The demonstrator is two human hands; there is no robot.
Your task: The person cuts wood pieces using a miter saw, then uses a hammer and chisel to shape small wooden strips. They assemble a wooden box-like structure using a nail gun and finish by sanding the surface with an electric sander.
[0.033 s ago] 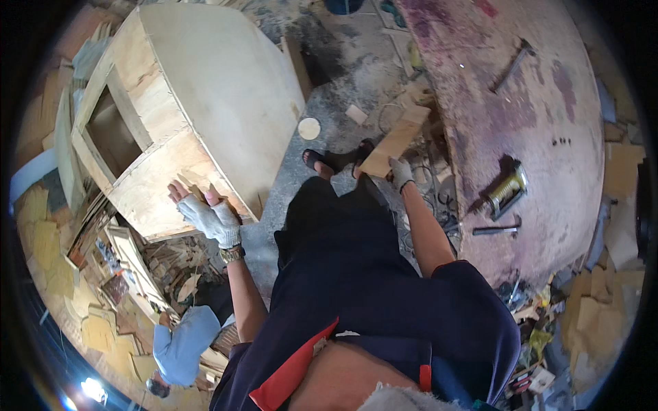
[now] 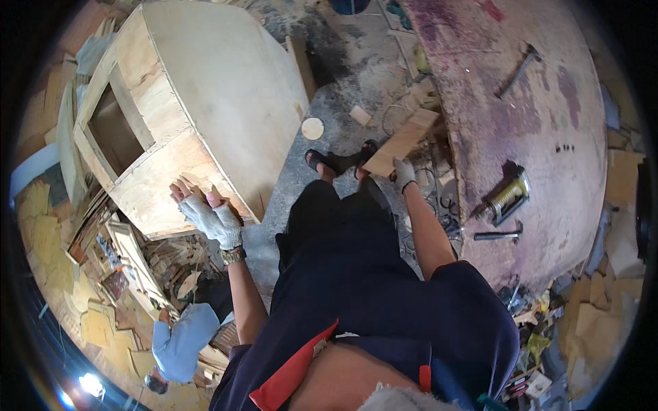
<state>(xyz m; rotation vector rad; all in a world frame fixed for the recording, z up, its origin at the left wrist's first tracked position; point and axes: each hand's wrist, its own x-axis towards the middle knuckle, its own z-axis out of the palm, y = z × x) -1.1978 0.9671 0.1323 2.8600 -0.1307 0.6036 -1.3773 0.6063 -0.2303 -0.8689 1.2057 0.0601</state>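
Observation:
My left hand [image 2: 214, 214], in a light fingerless work glove, is open with its fingers apart at the plywood side [image 2: 168, 168] of a large box-like wooden frame [image 2: 219, 68]. Whether it touches the panel or hovers just over it I cannot tell. A square opening [image 2: 113, 130] is cut in that side. On the right, my right hand [image 2: 403, 174], gloved too, is closed on the near end of a short flat wooden board [image 2: 403, 142], held slanting away to the right beside my feet.
To my right a stained worktable [image 2: 528, 137] bears a hammer [image 2: 517, 70], a second hammer [image 2: 499, 235] and a yellowish nail gun [image 2: 507, 197]. A round wood disc [image 2: 312, 128] and offcuts lie on the floor. Another person [image 2: 185, 341] in blue works at lower left among wood scraps.
The board in my right hand has tilted slightly, showing more of its flat face. My left hand stays at the plywood side. The whole view has shifted a little.

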